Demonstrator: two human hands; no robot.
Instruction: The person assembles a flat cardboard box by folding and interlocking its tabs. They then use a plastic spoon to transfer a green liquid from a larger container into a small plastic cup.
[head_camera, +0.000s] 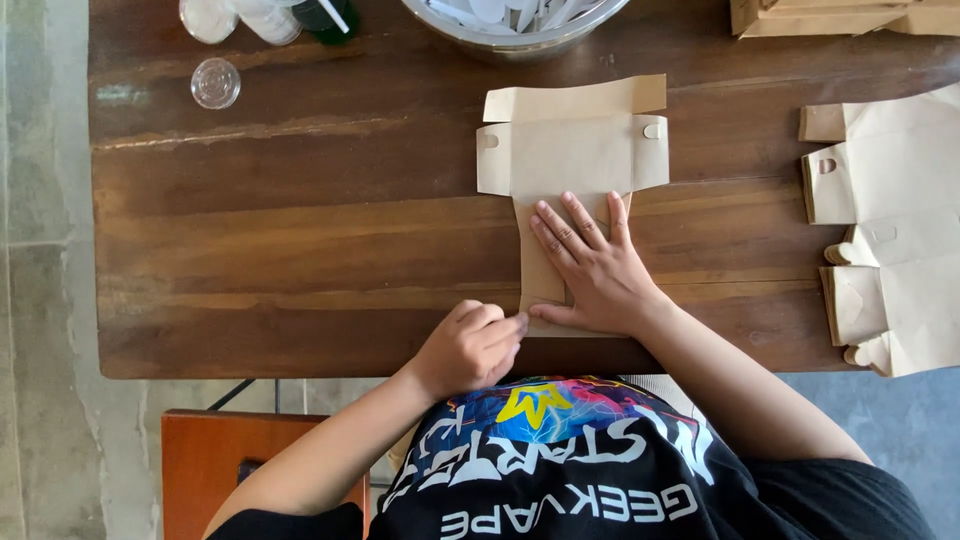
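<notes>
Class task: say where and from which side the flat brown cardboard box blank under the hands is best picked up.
Probably by the top flap of the box blank, coming from the far side. That strip lies free, while the right hand presses the narrow lower panel flat and the left hand pinches its near edge.

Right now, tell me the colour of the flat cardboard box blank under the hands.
Plain kraft brown box blank, head view.

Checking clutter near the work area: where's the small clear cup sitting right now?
In the head view the small clear cup stands at the wooden table's far left, just below two other clear containers, well left of the flat cardboard blank.
</notes>
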